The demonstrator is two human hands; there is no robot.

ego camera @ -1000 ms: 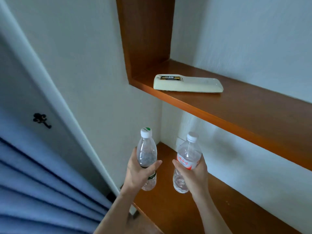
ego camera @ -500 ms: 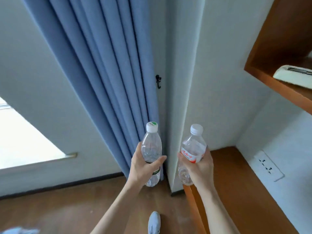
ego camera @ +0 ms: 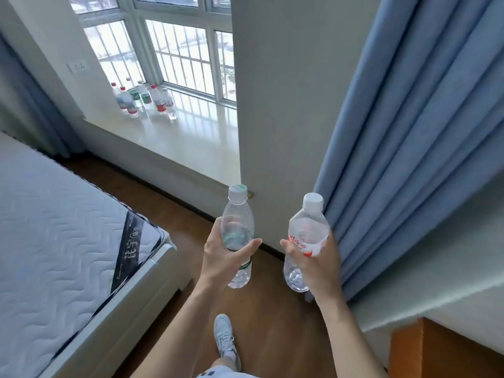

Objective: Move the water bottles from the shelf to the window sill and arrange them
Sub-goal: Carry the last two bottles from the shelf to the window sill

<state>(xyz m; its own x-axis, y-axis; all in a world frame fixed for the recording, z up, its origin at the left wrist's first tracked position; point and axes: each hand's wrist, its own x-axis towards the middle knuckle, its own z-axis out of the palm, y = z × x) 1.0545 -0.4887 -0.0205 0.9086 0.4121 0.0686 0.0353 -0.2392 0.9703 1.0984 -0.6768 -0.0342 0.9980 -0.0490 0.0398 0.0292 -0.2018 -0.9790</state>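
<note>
My left hand (ego camera: 222,261) grips a clear water bottle with a green label (ego camera: 236,219), held upright over the floor. In my right hand (ego camera: 317,264) is a second clear bottle with a red label (ego camera: 307,233), also upright. Both have white caps. The white window sill (ego camera: 174,137) lies ahead and to the left, beyond both hands. Several water bottles (ego camera: 143,100) stand grouped at its far left end, by the window. A corner of the wooden shelf (ego camera: 436,350) shows at the bottom right.
A bed with a white mattress (ego camera: 54,241) fills the left side. Wooden floor (ego camera: 174,211) runs between bed and sill. A wall pillar (ego camera: 283,105) and blue curtain (ego camera: 409,145) stand right of the sill. My shoe (ego camera: 225,339) is on the floor below.
The view has swung left from the shelf, past the curtain, to the window sill and bed. Both hands still hold their bottles in the same upright pose.
</note>
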